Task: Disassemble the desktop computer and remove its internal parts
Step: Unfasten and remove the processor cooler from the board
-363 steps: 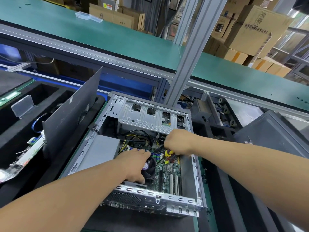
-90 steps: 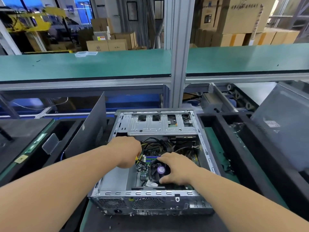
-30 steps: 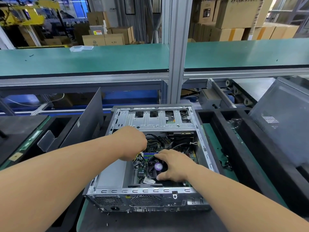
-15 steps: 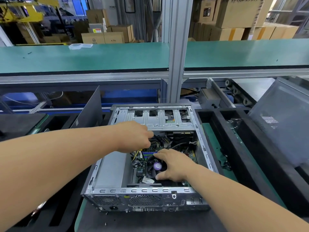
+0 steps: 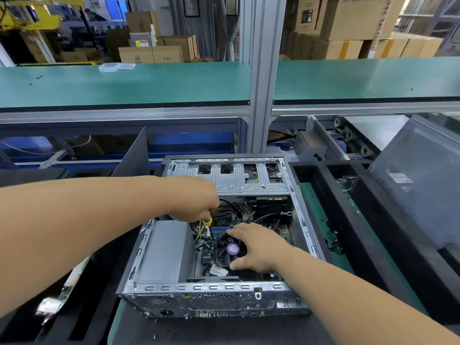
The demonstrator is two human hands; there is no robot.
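An open desktop computer case (image 5: 214,288) lies on its side in front of me, rear panel toward me. Inside are a grey power supply (image 5: 165,250), a motherboard (image 5: 278,229), black cables and a CPU cooler fan (image 5: 225,250) with a purple hub. My right hand (image 5: 257,247) grips the fan, fingers over its far edge and thumb at its near edge. My left hand (image 5: 196,201) is curled round a yellow-handled screwdriver (image 5: 207,222), of which only the yellow part shows, pointing down beside the fan's far left corner.
A dark side panel (image 5: 132,158) stands upright left of the case. Black foam trays (image 5: 348,235) lie on both sides, and another case (image 5: 418,180) sits at the right. An aluminium post (image 5: 263,70) and a green shelf (image 5: 124,83) rise behind.
My left hand has shifted back toward me and down from the drive cage to the fan's far left corner, and the yellow handle shows again. My right hand stays on the fan.
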